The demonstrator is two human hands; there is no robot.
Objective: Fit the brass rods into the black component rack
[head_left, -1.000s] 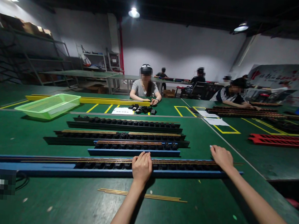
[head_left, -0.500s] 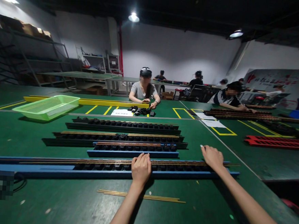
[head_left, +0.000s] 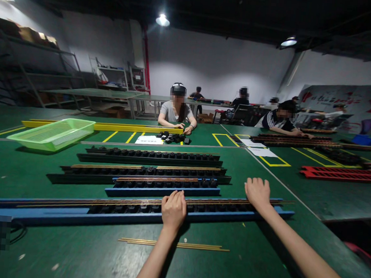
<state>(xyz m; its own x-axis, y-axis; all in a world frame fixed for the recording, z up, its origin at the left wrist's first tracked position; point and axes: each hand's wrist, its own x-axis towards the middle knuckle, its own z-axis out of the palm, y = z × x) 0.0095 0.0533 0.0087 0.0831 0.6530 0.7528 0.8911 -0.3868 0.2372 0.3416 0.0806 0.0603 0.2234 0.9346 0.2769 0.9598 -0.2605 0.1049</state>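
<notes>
Rests the left hand (head_left: 173,210), fingers together and curled, over the long blue channel (head_left: 119,218), probably for steadying it on the green table (head_left: 94,262). Holds the right hand (head_left: 258,192) bent above the channel's right end, perhaps to guide the thin brass-coloured rods (head_left: 143,202) lying lengthwise inside. Cannot tell of any pinching, with fingertips hidden. Shows loose rods (head_left: 197,245) nearer, presumably for easy reach.

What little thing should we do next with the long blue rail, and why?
Maybe press the long gold rods down onto the black blocks with the right grip. They lie along the blocks in the long blue rail; the left grip is over its middle, the right near its right end.
</notes>
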